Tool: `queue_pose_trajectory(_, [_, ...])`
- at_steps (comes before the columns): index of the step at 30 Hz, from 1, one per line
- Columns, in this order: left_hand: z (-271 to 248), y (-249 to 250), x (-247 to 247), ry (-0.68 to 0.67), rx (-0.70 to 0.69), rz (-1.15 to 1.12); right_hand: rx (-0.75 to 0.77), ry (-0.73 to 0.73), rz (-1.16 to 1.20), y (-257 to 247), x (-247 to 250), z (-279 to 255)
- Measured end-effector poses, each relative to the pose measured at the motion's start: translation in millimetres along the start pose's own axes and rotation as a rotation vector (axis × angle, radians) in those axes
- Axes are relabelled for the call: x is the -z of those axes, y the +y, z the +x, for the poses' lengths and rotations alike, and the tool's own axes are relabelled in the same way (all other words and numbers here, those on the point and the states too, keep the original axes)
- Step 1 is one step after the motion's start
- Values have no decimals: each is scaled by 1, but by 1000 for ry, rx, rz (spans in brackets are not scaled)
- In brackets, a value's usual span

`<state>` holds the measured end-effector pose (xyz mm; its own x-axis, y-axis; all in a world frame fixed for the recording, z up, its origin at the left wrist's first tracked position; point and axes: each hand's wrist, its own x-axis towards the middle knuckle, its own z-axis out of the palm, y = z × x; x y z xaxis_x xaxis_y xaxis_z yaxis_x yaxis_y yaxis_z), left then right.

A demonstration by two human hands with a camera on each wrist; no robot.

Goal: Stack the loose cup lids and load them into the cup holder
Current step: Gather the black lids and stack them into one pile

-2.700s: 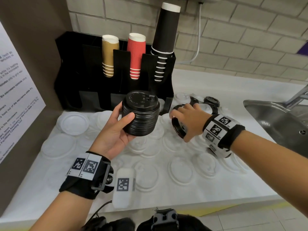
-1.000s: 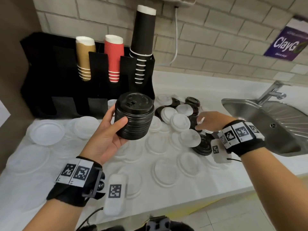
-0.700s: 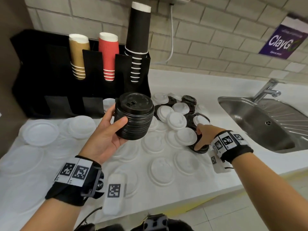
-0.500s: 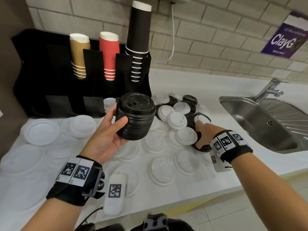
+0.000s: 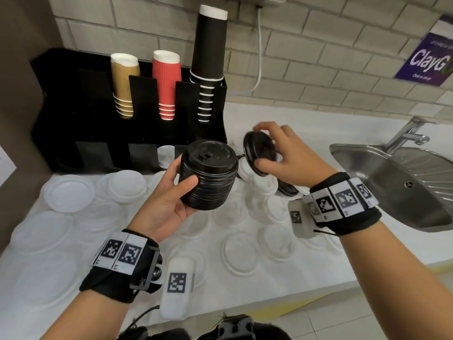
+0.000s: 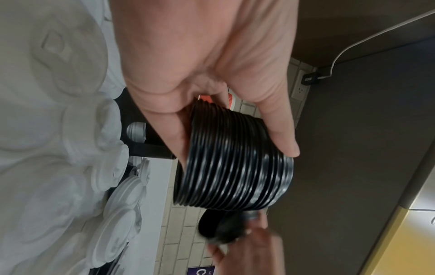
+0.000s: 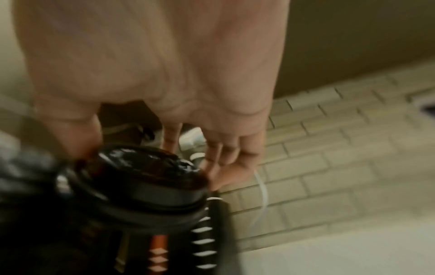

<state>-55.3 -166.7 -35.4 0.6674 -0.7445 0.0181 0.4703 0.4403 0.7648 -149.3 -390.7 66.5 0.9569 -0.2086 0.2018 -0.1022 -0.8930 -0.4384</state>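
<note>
Our left hand (image 5: 169, 200) grips the tall stack of ribbed black plastic lids (image 5: 208, 175) above the white counter's (image 5: 306, 271) middle; our right hand (image 5: 291, 153) pinches one black lid (image 5: 259, 153) beside it (tilted) — seated crooked, it could jam or slide off.

Beige brick wall (image 5: 343, 57) behind a white counter (image 5: 282, 278) — steel sink (image 5: 392, 182) at right.

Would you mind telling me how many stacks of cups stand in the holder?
3, side by side in the holder: brown stack leftmost, red stack in the middle, black stack rightmost and tallest.
</note>
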Motion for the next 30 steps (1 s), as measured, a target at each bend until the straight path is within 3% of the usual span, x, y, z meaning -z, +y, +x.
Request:
queue_pose_trajectory(3, [1,1,-3,-8,9,18,148,-32,334,-25,1,2])
queue_pose_trajectory(8, [2,-1,-4,-15,14,76,297,-105,328,-43,-5,8])
queue_pose_trajectory(16, [2,-1,-3,-30,16,105,283,-172,314,-49,-11,15])
queue_pose_trajectory(30, [2,0,-3,-19,14,60,299,-133,313,-52,-14,15])
